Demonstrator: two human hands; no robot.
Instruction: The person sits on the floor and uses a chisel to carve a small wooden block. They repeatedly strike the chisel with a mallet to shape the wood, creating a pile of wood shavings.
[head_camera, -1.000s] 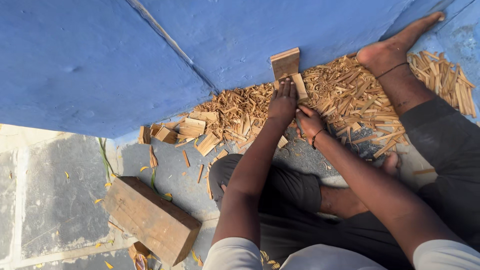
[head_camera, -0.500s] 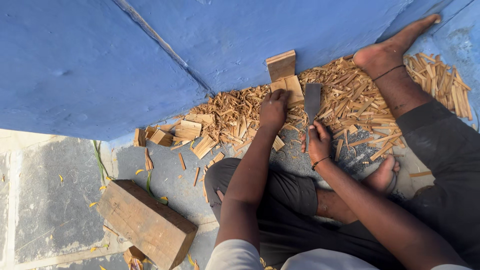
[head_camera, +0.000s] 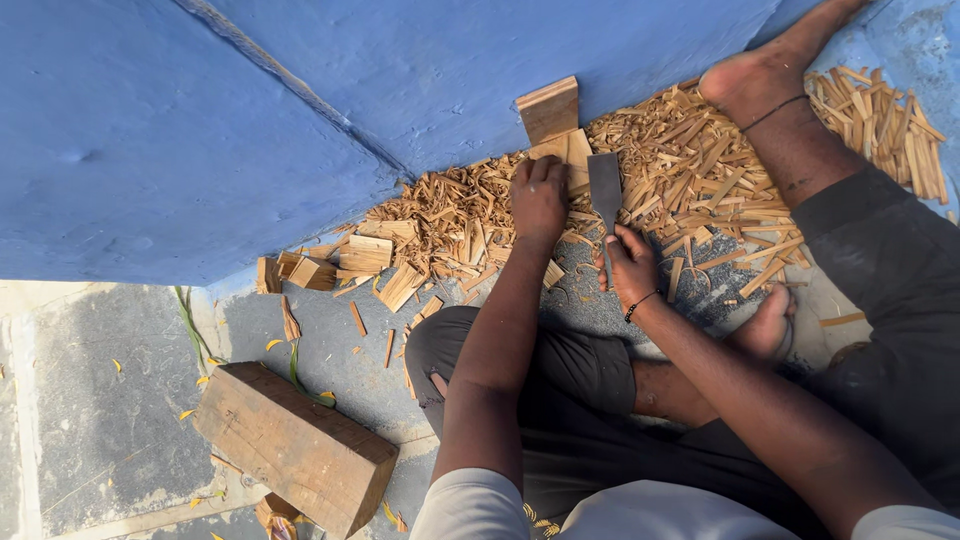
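A blue wall (head_camera: 200, 130) fills the upper left and centre of the frame, and a grey stone floor (head_camera: 100, 420) is seen along the lower left. A thick wooden beam (head_camera: 295, 447) lies flat on the floor at the lower left. A wide heap of wood splinters (head_camera: 690, 170) is spread along the foot of the wall, from the centre to the upper right, where a bare foot (head_camera: 760, 70) rests among it. Short cut blocks (head_camera: 365, 255) are scattered at the heap's left end. A small wooden block (head_camera: 550, 110) is stood upright against the wall at upper centre. Just below it, a thinner piece of wood (head_camera: 572, 155) is held upright by the left hand (head_camera: 540, 195), whose fingers are closed around it. Just right of that piece, a flat metal blade (head_camera: 605, 190) is clamped in the closed right hand (head_camera: 628, 268), pointing up toward the wall.
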